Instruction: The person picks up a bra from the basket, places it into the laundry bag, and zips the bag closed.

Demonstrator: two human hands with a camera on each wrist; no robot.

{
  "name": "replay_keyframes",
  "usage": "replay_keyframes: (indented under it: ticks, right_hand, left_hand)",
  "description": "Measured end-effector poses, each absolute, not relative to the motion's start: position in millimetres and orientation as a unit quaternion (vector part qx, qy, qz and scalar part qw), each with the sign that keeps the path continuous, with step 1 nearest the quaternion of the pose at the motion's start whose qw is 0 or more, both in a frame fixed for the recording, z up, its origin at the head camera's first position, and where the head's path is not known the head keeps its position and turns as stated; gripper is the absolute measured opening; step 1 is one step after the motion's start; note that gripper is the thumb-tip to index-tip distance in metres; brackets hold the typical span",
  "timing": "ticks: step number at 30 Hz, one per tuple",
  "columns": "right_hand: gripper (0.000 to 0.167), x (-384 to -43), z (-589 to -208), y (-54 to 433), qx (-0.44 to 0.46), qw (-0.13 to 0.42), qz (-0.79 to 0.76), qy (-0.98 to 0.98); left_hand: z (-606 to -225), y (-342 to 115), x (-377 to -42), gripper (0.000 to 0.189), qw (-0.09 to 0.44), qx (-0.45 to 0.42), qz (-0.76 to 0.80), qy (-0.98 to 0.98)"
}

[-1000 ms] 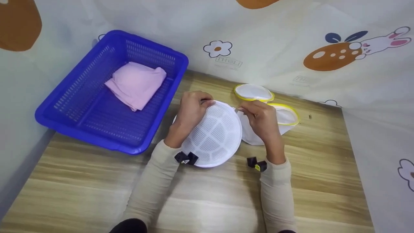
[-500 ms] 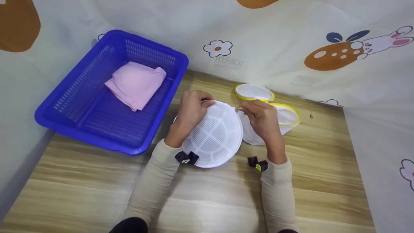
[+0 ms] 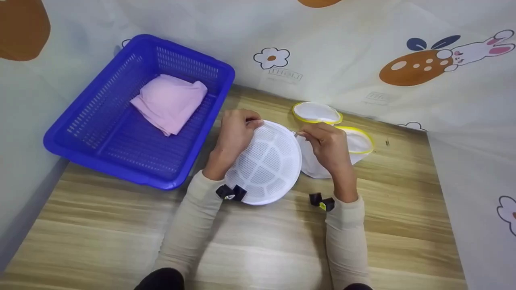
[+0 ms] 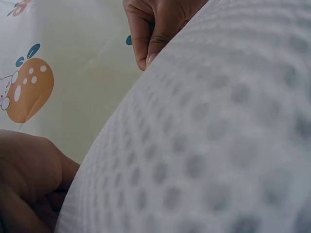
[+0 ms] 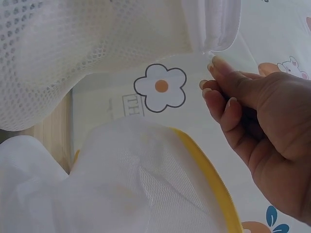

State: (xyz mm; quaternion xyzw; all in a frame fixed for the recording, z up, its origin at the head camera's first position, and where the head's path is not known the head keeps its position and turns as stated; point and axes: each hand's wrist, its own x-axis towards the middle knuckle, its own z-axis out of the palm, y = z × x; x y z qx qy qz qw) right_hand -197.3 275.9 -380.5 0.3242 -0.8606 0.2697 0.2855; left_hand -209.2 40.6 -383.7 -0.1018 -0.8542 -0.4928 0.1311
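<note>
A round white mesh laundry bag [image 3: 264, 169] stands tilted up between both hands in the head view. My left hand [image 3: 235, 131] pinches its upper rim with thumb and fingers. At the bag's right edge, my right hand [image 3: 327, 145] pinches a small tab at the zipper edge. The right wrist view shows that right hand [image 5: 272, 131] with thumb and forefinger together at the corner of the white zipper band [image 5: 221, 24]. Dotted mesh [image 4: 204, 145] fills most of the left wrist view, partly hiding the left hand [image 4: 31, 177].
Two white mesh bags with yellow rims, one farther back [image 3: 316, 112] and one nearer [image 3: 356, 143], lie behind the right hand. A blue plastic basket [image 3: 177, 177] holding a folded pink cloth [image 3: 171, 102] stands at the left. A patterned sheet [image 3: 338, 52] hangs behind the wooden table [image 3: 266, 249].
Little differs. The left hand has shifted slightly left and up with the bag's rim; the right hand keeps its pinch at the zipper edge.
</note>
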Motion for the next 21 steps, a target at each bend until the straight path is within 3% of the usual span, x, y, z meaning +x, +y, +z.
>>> replay_keyframes:
  ticks: [8, 21]
  right_hand:
    - [0.004, -196.3, -379.7, 275.3, 0.329, 0.282, 0.266, -0.861]
    - [0.005, -195.4, -378.6, 272.9, 0.332, 0.283, 0.267, -0.859]
  left_hand:
    - [-382.9, 40.4, -210.0, 0.005, 0.105, -0.099, -0.482, -0.864]
    - [-381.5, 46.8, -207.7, 0.015, 0.114, -0.203, -0.415, -0.879]
